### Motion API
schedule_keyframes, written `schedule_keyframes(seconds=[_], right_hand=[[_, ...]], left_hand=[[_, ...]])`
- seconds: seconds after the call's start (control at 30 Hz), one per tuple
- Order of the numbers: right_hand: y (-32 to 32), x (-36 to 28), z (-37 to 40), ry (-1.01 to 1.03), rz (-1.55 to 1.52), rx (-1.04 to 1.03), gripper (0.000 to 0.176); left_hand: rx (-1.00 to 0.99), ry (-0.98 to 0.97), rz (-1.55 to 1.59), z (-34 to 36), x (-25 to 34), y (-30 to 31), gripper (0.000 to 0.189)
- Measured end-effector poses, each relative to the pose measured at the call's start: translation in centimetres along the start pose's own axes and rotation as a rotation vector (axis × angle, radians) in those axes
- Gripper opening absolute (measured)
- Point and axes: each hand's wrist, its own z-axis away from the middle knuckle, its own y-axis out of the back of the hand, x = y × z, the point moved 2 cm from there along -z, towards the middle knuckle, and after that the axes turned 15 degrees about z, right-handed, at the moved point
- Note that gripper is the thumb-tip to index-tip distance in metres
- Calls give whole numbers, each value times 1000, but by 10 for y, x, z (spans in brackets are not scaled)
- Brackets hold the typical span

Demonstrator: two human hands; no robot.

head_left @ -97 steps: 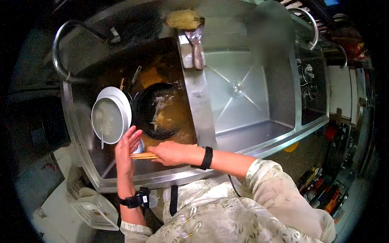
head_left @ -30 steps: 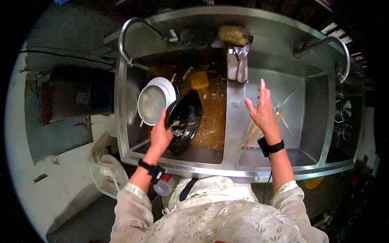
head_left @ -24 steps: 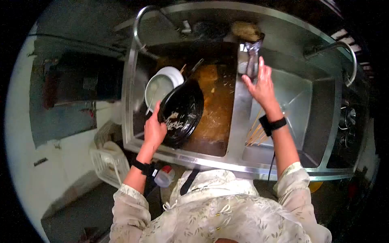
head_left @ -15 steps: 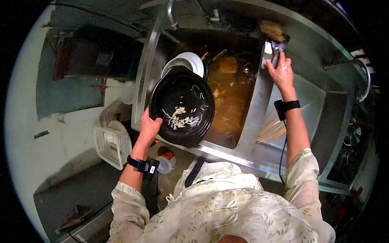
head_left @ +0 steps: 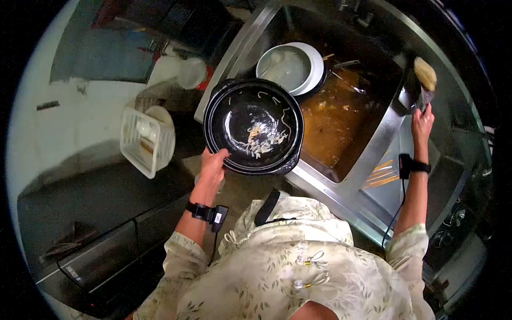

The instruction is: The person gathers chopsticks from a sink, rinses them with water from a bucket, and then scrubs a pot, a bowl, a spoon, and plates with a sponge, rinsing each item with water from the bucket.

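Observation:
My left hand [head_left: 212, 165] grips the near-left rim of a black pot [head_left: 240, 125], thumb over the edge. The pot is tilted toward me, with pale noodle-like scraps [head_left: 261, 141] stuck to its inside. It is held over the left edge of a sink basin full of brown water [head_left: 341, 128]. At the far right, on the ledge beyond the divider, my right hand [head_left: 422, 125] has its fingers closed on the greyish handle of a tan-headed scrubbing brush [head_left: 425, 74]. A dark, shiny container [head_left: 408, 96] stands just left of the brush.
A white bowl [head_left: 288, 68] with cloudy liquid sits in the basin behind the pot. Chopsticks [head_left: 381, 175] lie in the right basin. A white plastic basket [head_left: 160, 141] holding dishes is at the left. The steel sink edge [head_left: 320, 189] runs before me.
The view has swung, so the sink sits farther right. My right hand now holds the brush, its tan head lifted upright. The pot stays in my left hand, and the bowl behind shows more.

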Motion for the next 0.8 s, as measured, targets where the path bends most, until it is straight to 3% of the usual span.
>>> schedule_keyframes(seconds=[0.07, 0.1, 0.17, 0.23, 0.3, 0.37, 0.43, 0.5, 0.63, 0.7, 0.73, 0.8], right_hand=[[17, -8, 34, 72, -18, 90, 45], [24, -18, 51, 99, -103, 125, 46], [40, -37, 79, 180, -213, -72, 46], [67, -82, 109, 362, -365, -178, 45], [101, -136, 139, 545, -350, -315, 48], [146, -197, 157, 604, -228, -550, 55], [153, -234, 172, 786, -219, -559, 56], [165, -270, 185, 784, -124, -729, 53], [148, -309, 206, 1029, -75, -686, 40], [141, -317, 213, 1040, 46, -666, 39], [140, -322, 215, 1030, 23, -672, 40], [133, -326, 218, 1008, -9, -721, 40]], left_hand=[[-36, 26, 113, -23, -20, 22, 43], [-23, 37, 129, -24, -21, 24, 43], [100, 69, 89, -20, -22, 25, 39], [53, 66, 147, -17, -24, 26, 35], [30, 1, 154, -22, -30, 31, 33], [13, 5, 199, -22, -35, 33, 32], [-8, 2, 251, -21, -36, 34, 31], [131, 77, 210, -13, -29, 30, 29], [173, 118, 192, -18, -40, 42, 26], [157, 28, 148, -44, -70, 56, 26], [104, 133, 200, -14, -32, 36, 29], [133, 93, 220, -29, -54, 45, 27]])
